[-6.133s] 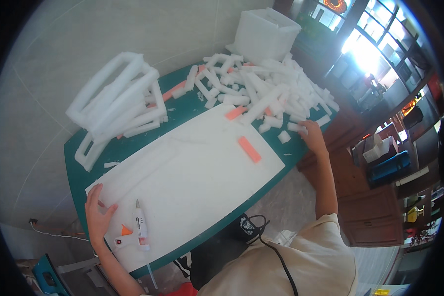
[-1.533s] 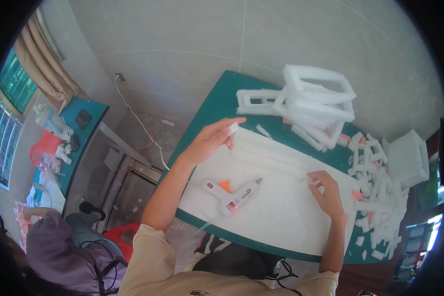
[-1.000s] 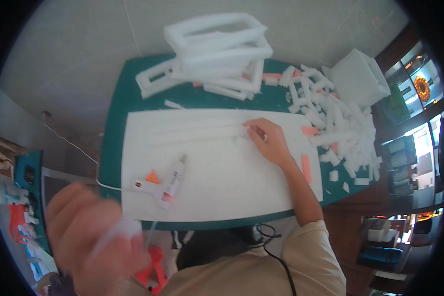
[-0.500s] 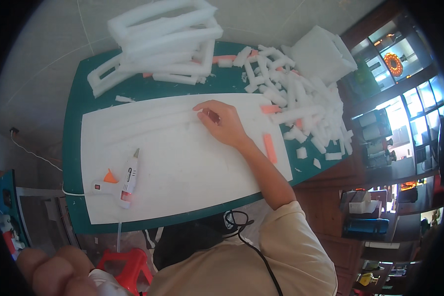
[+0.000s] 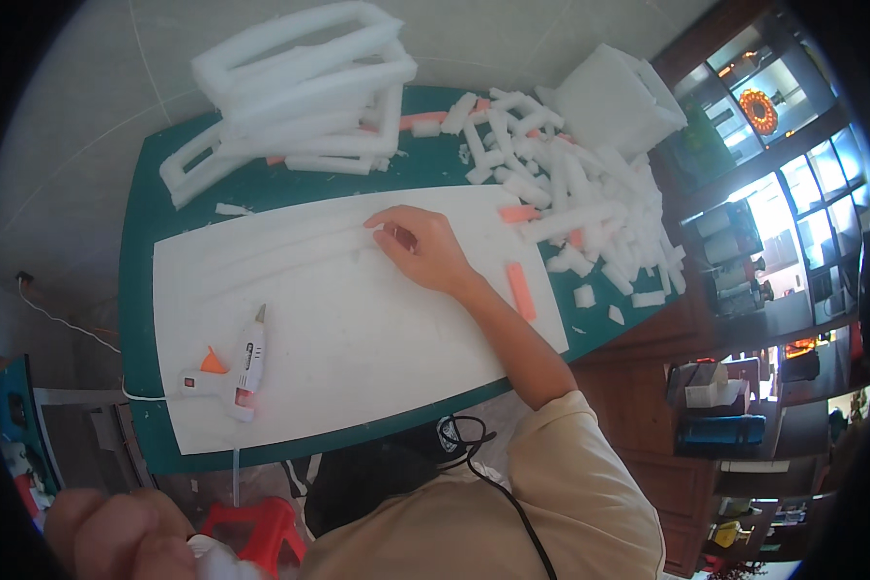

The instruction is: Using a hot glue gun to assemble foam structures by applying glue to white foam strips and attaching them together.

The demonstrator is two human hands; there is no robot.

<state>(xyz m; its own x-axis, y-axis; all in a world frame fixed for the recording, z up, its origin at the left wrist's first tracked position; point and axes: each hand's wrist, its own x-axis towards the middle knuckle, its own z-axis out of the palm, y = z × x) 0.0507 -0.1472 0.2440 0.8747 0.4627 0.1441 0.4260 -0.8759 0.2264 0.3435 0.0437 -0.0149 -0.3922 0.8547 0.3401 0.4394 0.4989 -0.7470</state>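
Observation:
My right hand [image 5: 420, 249] rests over the upper middle of a white sheet [image 5: 338, 387], with its fingers curled and thumb and forefinger close together. A faint pale strip [image 5: 304, 249] runs left from its fingertips across the sheet; white on white, its outline is hard to make out. At the lower left, very near the camera, my left hand [image 5: 116, 527] is blurred and closed. A white thing [image 5: 220, 559] shows beside it, partly cut off; whether that hand grips it is unclear. A white hot glue gun [image 5: 248, 367] with an orange trigger lies on the sheet's left part.
Several white foam frames [image 5: 300, 97] are stacked at the back left. A pile of foam offcuts [image 5: 590, 193] and a white foam block [image 5: 623, 101] fill the back right. A pink foam strip [image 5: 520, 290] lies near the sheet's right edge. A red stool [image 5: 261, 532] stands below the green table [image 5: 137, 338].
The whole view has shifted slightly, moving the table and pile a little left. My right hand keeps its place on the sheet with nearly the same finger shape. The glue gun lies unmoved.

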